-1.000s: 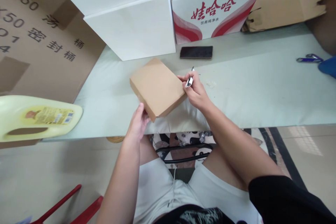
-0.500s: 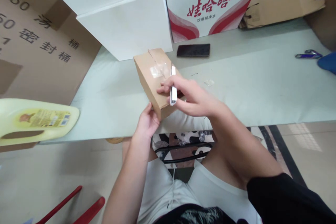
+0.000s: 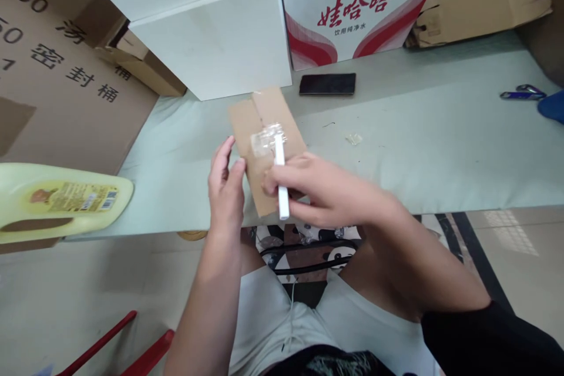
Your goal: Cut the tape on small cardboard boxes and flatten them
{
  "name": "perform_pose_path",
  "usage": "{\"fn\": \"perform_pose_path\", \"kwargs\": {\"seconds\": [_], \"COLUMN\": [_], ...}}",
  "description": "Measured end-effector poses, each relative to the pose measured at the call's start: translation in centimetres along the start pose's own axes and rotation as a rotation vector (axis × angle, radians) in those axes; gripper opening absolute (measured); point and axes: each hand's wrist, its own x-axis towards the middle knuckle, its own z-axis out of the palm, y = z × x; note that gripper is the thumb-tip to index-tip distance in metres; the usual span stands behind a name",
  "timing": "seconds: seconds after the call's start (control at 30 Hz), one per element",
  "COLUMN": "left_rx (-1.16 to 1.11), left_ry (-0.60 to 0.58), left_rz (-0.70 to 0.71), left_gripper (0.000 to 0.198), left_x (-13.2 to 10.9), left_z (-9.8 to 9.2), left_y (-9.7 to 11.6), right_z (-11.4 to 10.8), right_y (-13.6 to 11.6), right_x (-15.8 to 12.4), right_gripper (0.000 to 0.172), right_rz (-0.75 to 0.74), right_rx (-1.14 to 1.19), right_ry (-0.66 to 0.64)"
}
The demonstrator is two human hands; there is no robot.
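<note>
The person holds a small brown box (image 3: 267, 147) over the near edge of the pale green worktop (image 3: 440, 147). The left hand (image 3: 225, 188) is at the box's left side, with its fingers straight and close together and the thumb touching the box edge. The right hand (image 3: 321, 188) is closed around a white cutter (image 3: 280, 179), pinching it between the thumb and fingers. The tip of the cutter points away from the person and rests on a patch of clear tape (image 3: 265, 136) that covers the seam on the top of the box. The box is tilted, with its taped side facing up toward the camera. Behind it on the worktop lies a dark phone (image 3: 327, 84), flat and well apart from the box. Farther back stand a big white box (image 3: 220, 41) and a white box with red writing (image 3: 352, 12), side by side. A yellow jug (image 3: 57, 202) lies on its side at the left end of the worktop. A large brown carton (image 3: 53, 88) leans behind the jug. Blue-handled scissors (image 3: 522, 93) lie far to the right. A torn piece of cardboard (image 3: 476, 0) sits at the back right.
</note>
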Motion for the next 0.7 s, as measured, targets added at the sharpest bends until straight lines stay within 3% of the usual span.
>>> {"fn": "perform_pose_path", "kwargs": {"seconds": [0.13, 0.2, 0.3, 0.4, 0.57, 0.7], "left_rx": [-0.136, -0.126, -0.011, 0.038, 0.187, 0.364], "left_ry": [-0.187, -0.208, -0.198, -0.247, -0.286, -0.281], "left_rz": [-0.078, -0.046, 0.011, -0.013, 0.057, 0.327], "left_gripper": [0.074, 0.062, 0.043, 0.039, 0.040, 0.038], "left_x": [-0.6, -1.0, -1.4, -1.8, -3.0, -3.9], "left_z": [1.7, 2.4, 2.9, 3.0, 3.1, 3.4], "left_y": [1.2, 1.3, 1.3, 1.5, 2.3, 3.6], "right_z": [-0.2, -0.2, -0.1, -0.2, -0.8, -1.1], "right_y": [0.8, 1.5, 2.5, 3.2, 3.1, 2.7], "right_x": [-0.4, -0.7, -1.0, -1.2, -1.1, -1.1], "right_gripper": [0.008, 0.008, 0.021, 0.031, 0.031, 0.039], "right_rz": [0.090, 0.109, 0.107, 0.092, 0.062, 0.139], "right_rx": [0.071, 0.095, 0.115, 0.177, 0.284, 0.197], "right_ry": [0.229, 0.369, 0.674, 0.903, 1.026, 1.167]}}
